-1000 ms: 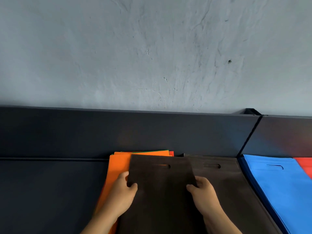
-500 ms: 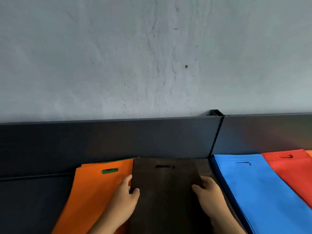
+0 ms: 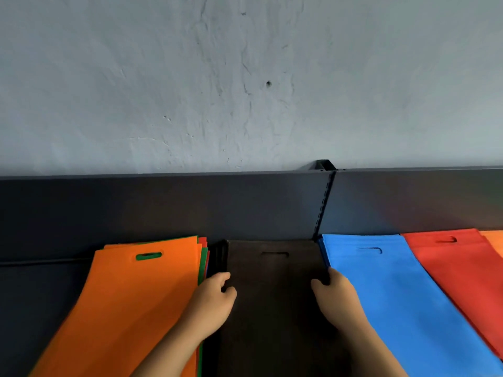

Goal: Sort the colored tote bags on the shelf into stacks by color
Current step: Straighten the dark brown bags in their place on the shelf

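A dark brown tote bag [image 3: 272, 295] lies flat on the brown stack in the middle of the shelf. My left hand [image 3: 213, 303] pinches its left edge and my right hand [image 3: 336, 295] pinches its right edge. To the left is a mixed pile topped by an orange bag [image 3: 130, 303], with green and red edges showing under it. Right of the brown stack lie a blue stack [image 3: 394, 295], a red stack [image 3: 462, 270] and an orange bag corner [image 3: 494, 240].
The dark shelf back panel [image 3: 163, 208] runs behind the stacks, with a slotted upright [image 3: 324, 202] behind the gap between brown and blue. Bare dark shelf [image 3: 35, 289] lies left of the orange pile. A grey wall rises above.
Both hands have carried the brown bag rightward off the orange pile and onto the brown stack. The orange bag's green-backed handle slot is now uncovered.
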`<state>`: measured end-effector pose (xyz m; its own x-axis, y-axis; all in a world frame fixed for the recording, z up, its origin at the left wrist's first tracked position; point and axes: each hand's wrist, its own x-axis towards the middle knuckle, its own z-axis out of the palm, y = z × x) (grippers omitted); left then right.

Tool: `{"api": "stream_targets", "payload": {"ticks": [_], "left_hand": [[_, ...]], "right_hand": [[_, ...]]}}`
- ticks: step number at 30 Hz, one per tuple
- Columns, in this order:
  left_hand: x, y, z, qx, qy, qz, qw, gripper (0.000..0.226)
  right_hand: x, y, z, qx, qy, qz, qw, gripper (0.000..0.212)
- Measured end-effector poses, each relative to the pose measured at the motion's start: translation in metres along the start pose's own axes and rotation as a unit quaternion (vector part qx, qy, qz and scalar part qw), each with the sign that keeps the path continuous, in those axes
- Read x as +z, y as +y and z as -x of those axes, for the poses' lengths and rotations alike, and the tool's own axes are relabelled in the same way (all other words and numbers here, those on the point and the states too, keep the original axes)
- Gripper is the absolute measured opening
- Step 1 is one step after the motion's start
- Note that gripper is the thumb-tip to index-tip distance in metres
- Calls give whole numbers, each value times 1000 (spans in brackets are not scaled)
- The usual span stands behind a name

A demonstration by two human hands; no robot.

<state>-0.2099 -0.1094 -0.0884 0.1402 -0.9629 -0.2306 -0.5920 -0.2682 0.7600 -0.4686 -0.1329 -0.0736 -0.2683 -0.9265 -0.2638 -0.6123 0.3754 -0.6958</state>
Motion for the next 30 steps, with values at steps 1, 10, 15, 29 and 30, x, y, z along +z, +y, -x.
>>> {"api": "stream_targets", "payload": {"ticks": [1, 10, 15, 29, 30], "left_hand": [[2, 1, 0, 0, 4, -8, 1000, 51], [5, 8, -1, 4, 64, -76, 995, 53], [4, 9, 2, 14, 70, -104, 992, 54], [-124, -83, 34, -23, 170, -181, 968, 51], [-132, -92, 36, -44, 161, -196, 966, 56]], "right_hand": [[1, 2, -2, 1, -11, 12, 1000, 50], [15, 12, -18, -51, -23, 122, 991, 65], [15, 2, -12, -98, -4, 180, 979, 74], [96, -80, 51, -147, -172, -59, 972, 34], [108, -85, 57, -153, -175, -55, 971, 35]]}}
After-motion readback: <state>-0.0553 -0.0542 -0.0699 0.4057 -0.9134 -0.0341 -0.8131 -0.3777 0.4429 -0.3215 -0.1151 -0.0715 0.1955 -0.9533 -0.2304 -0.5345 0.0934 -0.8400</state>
